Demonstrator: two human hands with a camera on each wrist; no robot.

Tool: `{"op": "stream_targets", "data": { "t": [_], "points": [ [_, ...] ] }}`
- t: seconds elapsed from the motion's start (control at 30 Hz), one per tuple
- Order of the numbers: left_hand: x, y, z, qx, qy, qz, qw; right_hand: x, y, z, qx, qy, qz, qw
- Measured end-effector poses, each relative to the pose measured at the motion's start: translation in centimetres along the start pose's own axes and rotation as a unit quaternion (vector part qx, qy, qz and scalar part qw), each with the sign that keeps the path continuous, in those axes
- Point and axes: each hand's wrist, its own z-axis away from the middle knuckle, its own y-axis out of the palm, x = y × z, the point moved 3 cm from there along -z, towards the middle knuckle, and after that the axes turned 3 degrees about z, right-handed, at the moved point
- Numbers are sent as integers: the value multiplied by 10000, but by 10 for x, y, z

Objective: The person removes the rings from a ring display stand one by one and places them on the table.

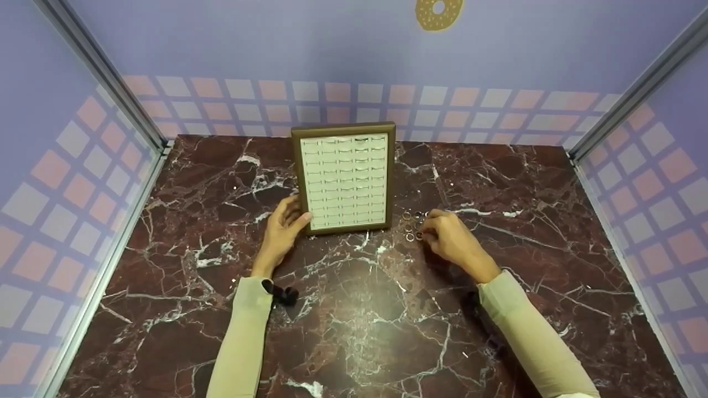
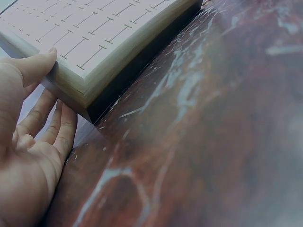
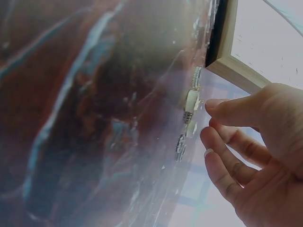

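Observation:
A ring display board with a brown wooden frame and rows of slots in a white face leans upright near the middle of the table. My left hand grips its lower left edge. In the left wrist view the thumb lies on the front, with the other fingers behind the frame. Several small rings lie to the right of the board. My right hand is over them, its fingertips right at the nearest ones. In the right wrist view rings stand just past the parted thumb and fingers.
The table is dark red marble with white veins. Tiled purple walls enclose it at the back and on both sides, with metal posts at the corners. A black wrist camera sits at the left cuff.

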Motion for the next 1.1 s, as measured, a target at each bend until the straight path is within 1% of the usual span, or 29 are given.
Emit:
{"op": "stream_targets", "data": {
  "t": [0.27,0.43,0.67,0.73,0.93,1.1],
  "points": [
    [1,-1,-1,6,1,16,10000,5,-5,-9,50,196,-98,9997],
    [1,-1,-3,29,-44,68,10000,10,-11,-19,-89,168,-266,9995],
    [1,0,-2,7,8,44,10000,16,-19,-35,-299,154,-428,9985],
    [1,1,-1,2,21,71,10000,19,-22,-40,-435,132,-481,9978],
    [1,0,-2,-21,71,48,10000,29,-32,-61,-1010,54,-646,9928],
    [19,-4,-6,-155,50,33,9999,39,-39,-79,-1458,-27,-648,9872]
  ]
}}
